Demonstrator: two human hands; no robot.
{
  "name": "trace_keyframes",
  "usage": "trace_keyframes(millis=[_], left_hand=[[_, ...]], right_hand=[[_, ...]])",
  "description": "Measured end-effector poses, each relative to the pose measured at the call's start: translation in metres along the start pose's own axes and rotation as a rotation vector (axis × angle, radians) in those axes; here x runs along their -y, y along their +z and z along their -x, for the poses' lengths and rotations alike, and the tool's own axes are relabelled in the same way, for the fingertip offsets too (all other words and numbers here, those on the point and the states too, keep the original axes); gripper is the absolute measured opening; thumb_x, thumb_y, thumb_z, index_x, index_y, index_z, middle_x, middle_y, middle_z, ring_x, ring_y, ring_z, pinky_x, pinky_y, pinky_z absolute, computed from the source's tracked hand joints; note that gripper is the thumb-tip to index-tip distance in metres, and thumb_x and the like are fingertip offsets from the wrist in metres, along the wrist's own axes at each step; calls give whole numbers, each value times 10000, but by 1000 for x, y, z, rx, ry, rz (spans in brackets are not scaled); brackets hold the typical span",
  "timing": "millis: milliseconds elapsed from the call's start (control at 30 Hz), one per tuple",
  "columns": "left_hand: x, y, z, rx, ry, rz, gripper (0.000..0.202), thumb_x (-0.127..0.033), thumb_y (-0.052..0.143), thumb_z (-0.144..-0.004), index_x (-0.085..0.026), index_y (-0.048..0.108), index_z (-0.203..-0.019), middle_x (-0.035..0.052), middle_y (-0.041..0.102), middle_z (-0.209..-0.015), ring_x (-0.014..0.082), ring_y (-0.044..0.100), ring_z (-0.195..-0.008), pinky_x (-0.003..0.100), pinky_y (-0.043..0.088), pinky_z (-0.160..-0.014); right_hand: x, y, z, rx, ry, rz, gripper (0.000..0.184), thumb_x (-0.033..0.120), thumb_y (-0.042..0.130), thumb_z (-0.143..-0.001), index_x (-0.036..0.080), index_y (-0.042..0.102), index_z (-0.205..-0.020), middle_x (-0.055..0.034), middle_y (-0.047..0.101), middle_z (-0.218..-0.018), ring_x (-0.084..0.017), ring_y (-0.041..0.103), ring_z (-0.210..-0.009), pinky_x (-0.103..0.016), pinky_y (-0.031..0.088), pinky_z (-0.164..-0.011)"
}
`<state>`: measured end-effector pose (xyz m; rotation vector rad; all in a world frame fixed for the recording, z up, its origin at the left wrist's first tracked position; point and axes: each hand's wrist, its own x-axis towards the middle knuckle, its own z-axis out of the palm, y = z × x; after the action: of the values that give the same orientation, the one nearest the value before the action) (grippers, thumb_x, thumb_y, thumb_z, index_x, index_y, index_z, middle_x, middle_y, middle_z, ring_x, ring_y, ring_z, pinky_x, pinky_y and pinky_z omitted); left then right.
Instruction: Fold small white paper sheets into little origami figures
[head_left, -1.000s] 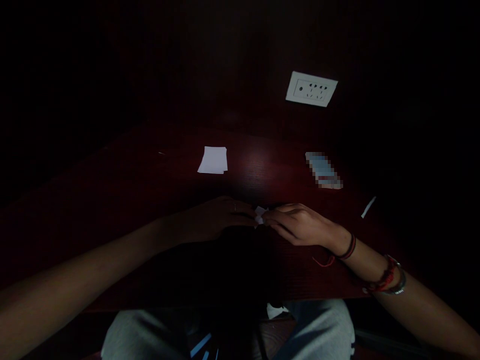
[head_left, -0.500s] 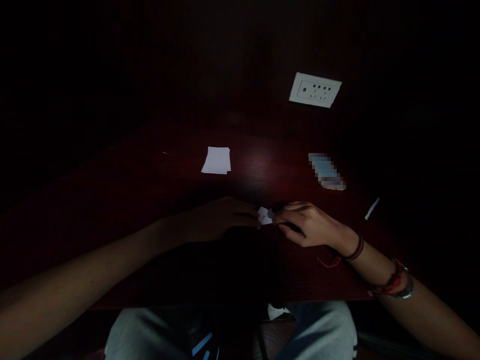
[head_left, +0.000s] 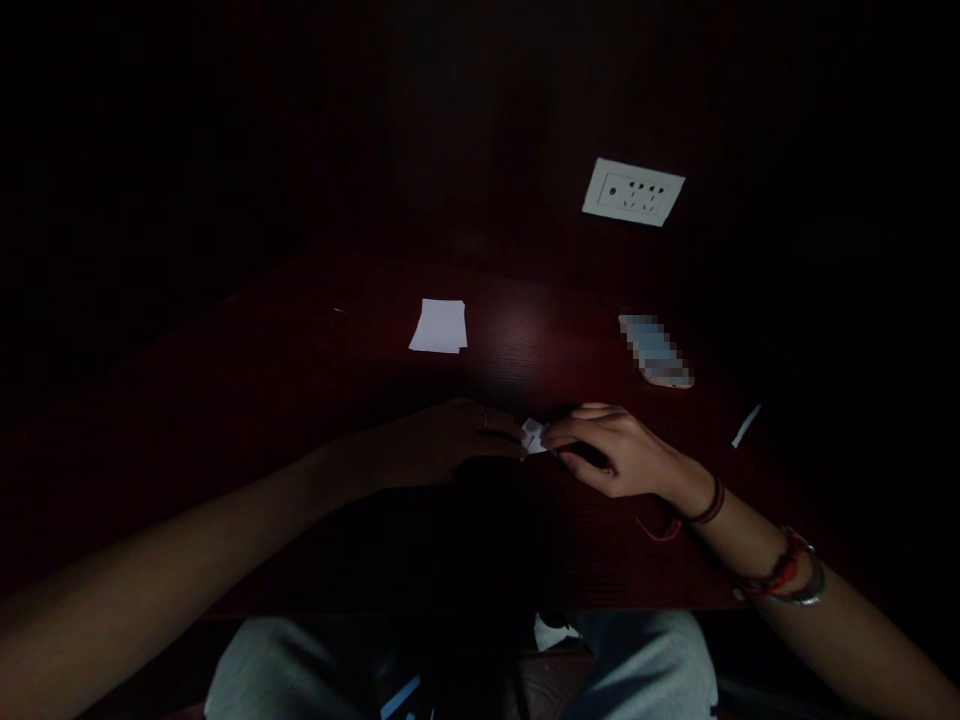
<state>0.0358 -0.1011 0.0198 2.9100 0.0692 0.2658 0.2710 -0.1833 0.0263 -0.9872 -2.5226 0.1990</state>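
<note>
A small white piece of paper (head_left: 533, 437) is pinched between both my hands just above a dark red wooden table (head_left: 247, 400). My left hand (head_left: 439, 444), with a ring on one finger, grips its left edge with closed fingers. From the right, my right hand (head_left: 615, 450) holds the other edge with curled fingers. Red and dark bands circle my right wrist (head_left: 709, 500). The scene is very dim, and most of the paper is hidden between my fingertips.
A small stack of white paper (head_left: 439, 327) lies further back on the table. A blurred-out card-like thing (head_left: 655, 350) lies to the right, and a thin white strip (head_left: 746, 427) near the right edge. A white wall socket (head_left: 633, 191) is behind. A white scrap (head_left: 553, 631) lies by my lap.
My hands have stayed together on the small paper, with my right fingers curling more over it. The view has shifted slightly.
</note>
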Motion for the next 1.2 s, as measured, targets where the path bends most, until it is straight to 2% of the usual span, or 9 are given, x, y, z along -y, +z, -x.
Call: trace_keyframes(millis=[167,300,433,533,633,700,933,1067,1200], left_hand=[[0,0,-1,-3,-10,-8,618,70,376,-679,-256,435,-1201,8,427,-1263,159,362,-1160,332,304,-959],[0,0,-1,-17,9,-18,606,69,373,-670,-242,454,-1184,12,443,-1247,160,382,-1139,325,318,-943],[1,0,0,-18,-3,-16,592,56,384,-674,-239,456,-1182,17,449,-1243,165,381,-1140,328,313,-950],[0,1,1,-10,-12,-27,599,49,389,-684,-253,435,-1199,9,415,-1275,168,354,-1164,333,301,-960],[-1,5,1,8,-17,-53,589,45,379,-704,-252,420,-1210,8,402,-1289,172,331,-1188,348,286,-967],[-2,8,1,9,-23,-77,579,43,371,-721,-247,406,-1220,9,405,-1289,175,319,-1199,360,272,-971],[-12,12,-4,-70,-4,-132,418,-37,387,-796,-179,446,-1184,57,456,-1241,185,380,-1153,342,297,-942],[-13,12,-6,-68,-12,-141,430,-31,392,-790,-176,434,-1193,57,461,-1234,184,409,-1121,334,308,-932],[-11,15,-6,-73,-15,-159,426,-49,410,-793,-187,436,-1195,54,471,-1218,197,429,-1088,337,331,-908]], right_hand=[[4,2,-3,98,-6,86,195,160,442,-780,144,544,-945,-61,598,-837,-152,544,-783,-317,416,-774],[3,2,0,95,17,100,167,162,443,-779,135,555,-899,-61,591,-794,-147,539,-742,-298,422,-738],[0,1,3,49,20,59,164,164,452,-776,138,552,-903,-46,604,-760,-142,548,-706,-293,432,-713],[-5,0,1,-78,97,2,290,162,452,-786,153,482,-1074,-24,630,-785,-136,570,-738,-290,437,-736],[-11,2,-5,-202,264,-76,418,150,436,-798,185,362,-1208,-23,633,-916,-119,583,-818,-276,439,-770],[-14,6,-9,-204,331,-137,460,153,461,-782,196,341,-1224,-23,629,-935,-117,586,-821,-275,443,-769],[-12,16,-18,-166,408,-354,458,133,523,-733,186,403,-1172,-1,625,-782,-107,584,-720,-262,458,-707],[-13,20,-19,-226,465,-458,459,122,554,-698,194,430,-1134,-33,596,-891,-112,563,-759,-267,463,-696],[-15,20,-23,-264,619,-769,472,105,580,-642,176,437,-1087,-57,561,-948,-95,557,-709,-250,475,-643]])
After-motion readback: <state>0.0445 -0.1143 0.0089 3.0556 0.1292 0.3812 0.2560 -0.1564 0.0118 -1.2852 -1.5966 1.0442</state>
